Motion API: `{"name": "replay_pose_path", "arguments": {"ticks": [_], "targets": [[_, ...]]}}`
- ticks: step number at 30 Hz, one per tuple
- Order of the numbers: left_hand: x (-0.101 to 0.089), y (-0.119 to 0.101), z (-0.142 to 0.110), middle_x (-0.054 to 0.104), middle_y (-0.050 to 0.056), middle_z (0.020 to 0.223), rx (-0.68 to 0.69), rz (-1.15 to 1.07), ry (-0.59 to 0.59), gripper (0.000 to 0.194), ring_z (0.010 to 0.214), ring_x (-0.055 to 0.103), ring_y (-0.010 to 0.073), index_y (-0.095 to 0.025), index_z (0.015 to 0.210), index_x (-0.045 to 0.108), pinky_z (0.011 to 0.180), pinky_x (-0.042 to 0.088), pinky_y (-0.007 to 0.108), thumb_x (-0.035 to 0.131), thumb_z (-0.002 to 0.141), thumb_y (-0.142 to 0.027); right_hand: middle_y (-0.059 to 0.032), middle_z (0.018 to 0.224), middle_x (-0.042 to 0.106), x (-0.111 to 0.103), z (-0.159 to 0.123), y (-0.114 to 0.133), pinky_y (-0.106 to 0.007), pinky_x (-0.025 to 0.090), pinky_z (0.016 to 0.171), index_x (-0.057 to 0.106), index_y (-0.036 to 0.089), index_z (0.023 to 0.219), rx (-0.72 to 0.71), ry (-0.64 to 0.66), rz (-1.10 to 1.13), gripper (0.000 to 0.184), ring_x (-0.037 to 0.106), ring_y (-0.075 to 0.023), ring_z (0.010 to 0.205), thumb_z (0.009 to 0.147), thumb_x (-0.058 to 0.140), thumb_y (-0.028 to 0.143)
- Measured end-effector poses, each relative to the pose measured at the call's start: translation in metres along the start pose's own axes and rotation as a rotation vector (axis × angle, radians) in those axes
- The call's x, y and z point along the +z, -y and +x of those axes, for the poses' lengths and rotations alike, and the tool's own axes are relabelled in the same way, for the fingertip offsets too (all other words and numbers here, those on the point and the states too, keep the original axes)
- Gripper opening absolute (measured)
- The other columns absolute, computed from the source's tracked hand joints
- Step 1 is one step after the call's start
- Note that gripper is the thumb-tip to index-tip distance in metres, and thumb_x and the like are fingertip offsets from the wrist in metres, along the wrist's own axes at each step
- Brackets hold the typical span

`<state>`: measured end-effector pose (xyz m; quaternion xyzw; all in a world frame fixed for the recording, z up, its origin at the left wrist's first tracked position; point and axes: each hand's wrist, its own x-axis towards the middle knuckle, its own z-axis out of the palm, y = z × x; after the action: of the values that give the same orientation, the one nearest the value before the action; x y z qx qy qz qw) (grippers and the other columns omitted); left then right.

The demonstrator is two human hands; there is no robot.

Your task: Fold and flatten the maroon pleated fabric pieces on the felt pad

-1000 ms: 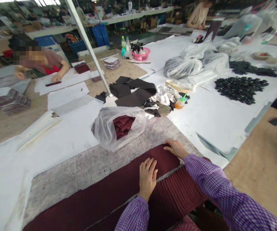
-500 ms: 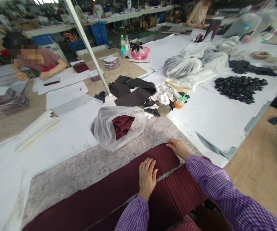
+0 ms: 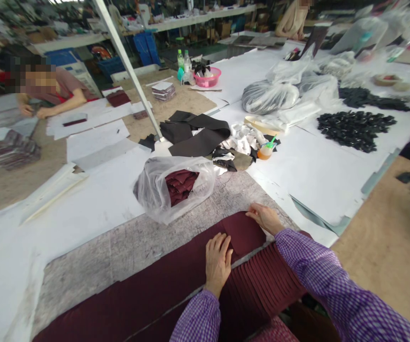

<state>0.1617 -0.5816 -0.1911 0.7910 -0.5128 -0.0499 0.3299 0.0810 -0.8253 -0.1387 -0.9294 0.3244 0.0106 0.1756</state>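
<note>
A long row of overlapping maroon fabric pieces [image 3: 148, 270] runs diagonally across the near worktable. My left hand [image 3: 218, 263] lies on this row, palm down with fingers stretched out. At the row's rounded right end, my right hand [image 3: 264, 217] has its fingertips and thumb closed on the far edge of the top maroon piece [image 3: 246, 232]. Closer to my body, a second row of maroon pieces [image 3: 262, 280] is fanned out in narrow overlapping steps, partly under my right sleeve.
Beyond my hands a clear plastic bag [image 3: 151, 190] holds folded maroon pieces. Behind it lie black fabric strips [image 3: 205, 135], white scraps and a small orange-bottomed cup [image 3: 266, 151]. A slanted metal pole [image 3: 130, 71] rises there. A co-worker [image 3: 62, 90] sits at far left.
The top maroon piece under my right hand now shows a clearer inner edge beside my left fingers. Both my hands stay almost in place. The co-worker's hands at left have drawn closer together.
</note>
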Motion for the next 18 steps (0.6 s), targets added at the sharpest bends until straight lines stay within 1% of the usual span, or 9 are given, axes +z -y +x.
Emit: {"name": "replay_pose_path", "arguments": {"ticks": [4, 5, 7, 9, 10, 13, 15, 18], "targets": [[-0.001, 0.000, 0.000, 0.059, 0.008, 0.129, 0.003, -0.007, -0.003, 0.034, 0.123, 0.050, 0.0258, -0.024, 0.123, 0.054, 0.099, 0.045, 0.052, 0.049, 0.090, -0.018, -0.0005, 0.081, 0.065, 0.003, -0.001, -0.003, -0.029, 0.051, 0.066, 0.063, 0.015, 0.086, -0.015, -0.010, -0.018, 0.021, 0.060, -0.0124, 0.069, 0.092, 0.057, 0.034], [-0.001, -0.001, 0.000, 0.059, 0.008, 0.129, 0.002, -0.010, -0.004, 0.034, 0.123, 0.050, 0.0259, -0.024, 0.123, 0.054, 0.099, 0.045, 0.052, 0.050, 0.090, -0.018, -0.0015, 0.084, 0.065, 0.003, -0.002, -0.002, -0.030, 0.051, 0.067, 0.063, 0.015, 0.088, -0.027, -0.025, -0.023, 0.019, 0.060, -0.0133, 0.072, 0.091, 0.058, 0.034], [-0.001, -0.001, 0.001, 0.059, 0.009, 0.128, -0.002, -0.020, -0.006, 0.034, 0.123, 0.050, 0.0263, -0.024, 0.123, 0.055, 0.099, 0.045, 0.053, 0.050, 0.090, -0.017, -0.0057, 0.097, 0.065, 0.002, -0.005, 0.003, -0.036, 0.051, 0.077, 0.063, 0.015, 0.098, -0.062, -0.080, -0.035, 0.018, 0.062, -0.0177, 0.085, 0.090, 0.059, 0.031], [0.000, -0.001, 0.001, 0.059, 0.009, 0.128, -0.008, -0.036, -0.005, 0.035, 0.124, 0.050, 0.0266, -0.024, 0.123, 0.055, 0.099, 0.044, 0.054, 0.050, 0.089, -0.016, -0.0109, 0.115, 0.062, -0.002, -0.008, 0.015, -0.042, 0.047, 0.089, 0.061, 0.016, 0.110, -0.111, -0.146, -0.040, 0.023, 0.058, -0.0237, 0.104, 0.091, 0.056, 0.029], [0.000, -0.001, 0.001, 0.059, 0.009, 0.128, -0.012, -0.047, -0.003, 0.035, 0.124, 0.049, 0.0266, -0.024, 0.123, 0.055, 0.100, 0.044, 0.054, 0.050, 0.089, -0.016, -0.0122, 0.122, 0.060, -0.004, -0.010, 0.023, -0.044, 0.045, 0.094, 0.060, 0.017, 0.115, -0.140, -0.174, -0.037, 0.026, 0.056, -0.0256, 0.110, 0.092, 0.054, 0.028], [0.001, -0.001, 0.000, 0.059, 0.008, 0.129, -0.032, -0.090, 0.001, 0.035, 0.125, 0.049, 0.0269, -0.025, 0.122, 0.056, 0.101, 0.042, 0.055, 0.050, 0.089, -0.015, -0.0100, 0.135, 0.054, -0.005, -0.013, 0.049, -0.042, 0.040, 0.101, 0.056, 0.022, 0.126, -0.230, -0.208, -0.023, 0.034, 0.051, -0.0259, 0.120, 0.096, 0.044, 0.030], [0.001, -0.001, 0.000, 0.059, 0.007, 0.130, -0.052, -0.130, 0.000, 0.035, 0.126, 0.048, 0.0273, -0.026, 0.121, 0.057, 0.102, 0.041, 0.056, 0.050, 0.089, -0.015, -0.0082, 0.144, 0.047, 0.003, -0.014, 0.062, -0.043, 0.036, 0.106, 0.050, 0.023, 0.134, -0.265, -0.210, -0.029, 0.039, 0.044, -0.0255, 0.129, 0.098, 0.038, 0.030], [0.000, -0.002, 0.000, 0.061, 0.006, 0.128, -0.091, -0.214, -0.011, 0.033, 0.125, 0.050, 0.0271, -0.027, 0.118, 0.060, 0.103, 0.039, 0.057, 0.051, 0.089, -0.016, -0.0114, 0.153, 0.034, 0.031, -0.017, 0.068, -0.051, 0.024, 0.112, 0.039, 0.018, 0.143, -0.279, -0.195, -0.062, 0.048, 0.028, -0.0287, 0.141, 0.097, 0.038, 0.032]]}}
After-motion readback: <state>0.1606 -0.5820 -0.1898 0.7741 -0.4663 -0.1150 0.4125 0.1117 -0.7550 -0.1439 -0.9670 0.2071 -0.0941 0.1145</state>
